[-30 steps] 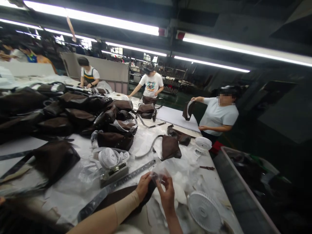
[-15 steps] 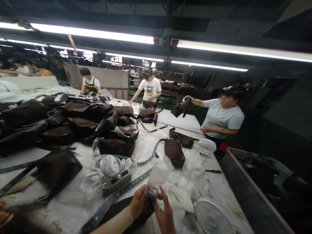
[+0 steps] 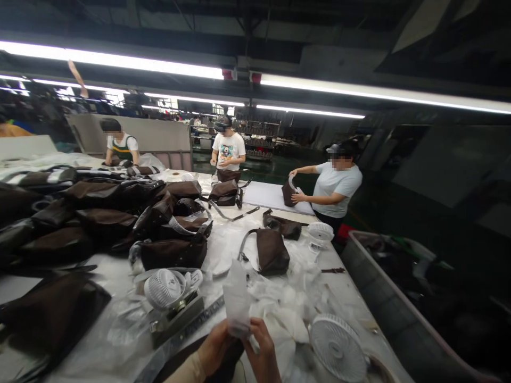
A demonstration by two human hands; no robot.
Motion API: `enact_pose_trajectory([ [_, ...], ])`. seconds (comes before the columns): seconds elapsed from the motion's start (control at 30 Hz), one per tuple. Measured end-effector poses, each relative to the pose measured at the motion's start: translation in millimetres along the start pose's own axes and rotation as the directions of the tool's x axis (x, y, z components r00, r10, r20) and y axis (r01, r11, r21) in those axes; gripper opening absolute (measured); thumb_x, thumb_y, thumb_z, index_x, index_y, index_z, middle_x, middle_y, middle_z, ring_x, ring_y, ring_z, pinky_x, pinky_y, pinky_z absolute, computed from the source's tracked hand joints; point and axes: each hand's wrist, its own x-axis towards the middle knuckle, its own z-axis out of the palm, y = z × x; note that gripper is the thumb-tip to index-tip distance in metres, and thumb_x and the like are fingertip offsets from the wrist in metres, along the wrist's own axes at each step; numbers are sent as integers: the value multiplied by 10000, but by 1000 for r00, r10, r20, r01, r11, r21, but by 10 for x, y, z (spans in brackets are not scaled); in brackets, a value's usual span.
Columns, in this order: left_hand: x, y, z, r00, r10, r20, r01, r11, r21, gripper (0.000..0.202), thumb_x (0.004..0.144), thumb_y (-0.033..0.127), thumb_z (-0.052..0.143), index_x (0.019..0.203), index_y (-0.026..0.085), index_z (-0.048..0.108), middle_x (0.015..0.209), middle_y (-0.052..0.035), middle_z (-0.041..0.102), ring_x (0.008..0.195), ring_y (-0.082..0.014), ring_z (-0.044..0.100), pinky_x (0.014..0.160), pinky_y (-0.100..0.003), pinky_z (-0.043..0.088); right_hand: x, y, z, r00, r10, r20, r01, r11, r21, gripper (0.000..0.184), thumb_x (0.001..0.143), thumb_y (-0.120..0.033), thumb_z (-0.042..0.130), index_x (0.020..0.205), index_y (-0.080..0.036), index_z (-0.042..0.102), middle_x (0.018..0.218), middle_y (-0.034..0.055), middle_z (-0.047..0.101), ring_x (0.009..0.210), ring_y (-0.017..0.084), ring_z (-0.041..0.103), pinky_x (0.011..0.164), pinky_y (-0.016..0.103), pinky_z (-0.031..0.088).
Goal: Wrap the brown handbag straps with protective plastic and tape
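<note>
My left hand [image 3: 213,347] and my right hand [image 3: 263,348] hold a translucent white sheet of plastic or tissue [image 3: 235,300], pinched upright at its lower end. Beneath my hands lies a dark brown bag [image 3: 227,359], mostly hidden. My left forearm wears a beige sleeve [image 3: 187,369]. A crumpled heap of white filler paper [image 3: 279,324] sits just right of my right hand. A white desk fan [image 3: 337,348] lies further right, and a brown bag with a grey strap [image 3: 271,251] stands ahead of my hands.
Many brown bags [image 3: 107,223] are piled on the long white-covered table [image 3: 223,260]. Another white fan [image 3: 163,288] rests on a metal box [image 3: 178,322]. A co-worker [image 3: 335,186] handles a brown bag [image 3: 289,192]. A large bin [image 3: 383,292] stands beyond the table's right edge.
The white sheet has risen and stretched upright between my hands. The whole scene has shifted left in view. The co-worker on the right has lowered their bag onto the table.
</note>
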Motion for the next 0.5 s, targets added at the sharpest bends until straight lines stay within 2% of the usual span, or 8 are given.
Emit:
enact_pose_trajectory([
  [0.1, 31, -58, -2, 1000, -9, -1, 9, 999, 41, 326, 857, 463, 504, 963, 264, 739, 1004, -83, 715, 982, -299, 617, 950, -424, 459, 22, -38, 13, 1000, 23, 6, -23, 999, 29, 208, 795, -91, 571, 915, -247, 640, 910, 58, 659, 888, 218, 666, 749, 331, 583],
  [0.2, 48, -140, 7, 999, -31, -8, 32, 997, 69, 267, 834, 431, 552, 871, 248, 742, 948, -78, 720, 944, -285, 616, 947, -411, 449, 25, -47, 22, 1000, 23, 10, -24, 998, 50, 241, 783, -63, 561, 910, -250, 644, 925, 51, 657, 892, 209, 660, 768, 329, 574],
  [0.3, 48, -200, 13, 981, -162, -105, 152, 984, -97, 201, 700, 393, 702, 825, 236, 717, 899, -66, 713, 919, -278, 620, 894, -399, 480, 37, -51, 15, 1000, 14, 4, -14, 999, 42, 240, 798, -72, 559, 912, -260, 656, 938, 49, 652, 896, 202, 657, 775, 328, 571],
  [0.33, 49, -203, 8, 961, -242, -130, 211, 953, -215, 224, 659, 388, 729, 814, 228, 704, 891, -63, 709, 895, -270, 626, 839, -383, 503, 42, -48, 12, 1000, 8, -4, -8, 999, 33, 239, 802, -78, 562, 917, -264, 660, 935, 48, 650, 890, 201, 656, 768, 327, 571],
  [0.4, 57, -177, -18, 908, -407, -100, 316, 822, -474, 280, 642, 421, 727, 816, 206, 685, 898, -65, 706, 838, -243, 640, 736, -342, 524, 50, -32, 7, 1000, -4, -27, 4, 1000, -3, 248, 799, -81, 570, 926, -271, 669, 937, 50, 644, 884, 204, 651, 758, 334, 570],
  [0.43, 64, -145, -40, 884, -464, -52, 354, 739, -573, 307, 657, 442, 711, 836, 195, 682, 908, -69, 707, 814, -225, 644, 713, -324, 525, 50, -21, 7, 999, -13, -39, 11, 999, -30, 262, 792, -76, 574, 931, -274, 675, 940, 53, 639, 885, 209, 645, 756, 342, 568],
  [0.5, 76, -51, -94, 857, -508, 84, 427, 609, -669, 353, 696, 451, 692, 912, 172, 679, 955, -84, 708, 808, -192, 651, 734, -299, 525, 41, -3, 7, 998, -32, -50, 27, 996, -89, 295, 772, -61, 582, 943, -278, 687, 931, 60, 617, 885, 217, 624, 754, 360, 558],
])
